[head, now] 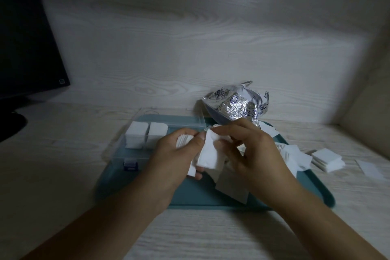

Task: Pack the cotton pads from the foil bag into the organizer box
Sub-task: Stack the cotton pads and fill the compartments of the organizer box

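Off-task surroundings

A teal tray point(211, 198) lies on the pale wood-grain desk point(63, 164) — a dark monitor point(25, 38) stands at the far left.

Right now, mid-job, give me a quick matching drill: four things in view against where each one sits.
Things:
1. foil bag
2. two neat pad stacks
3. loose pad pile
4. pad bundle

Places:
A. on the table, right of the teal tray
B. held between both hands
C. inside the clear organizer box
D. at the tray's far edge, crumpled

Pairs: 1-D, 2-C, 3-A, 4-B
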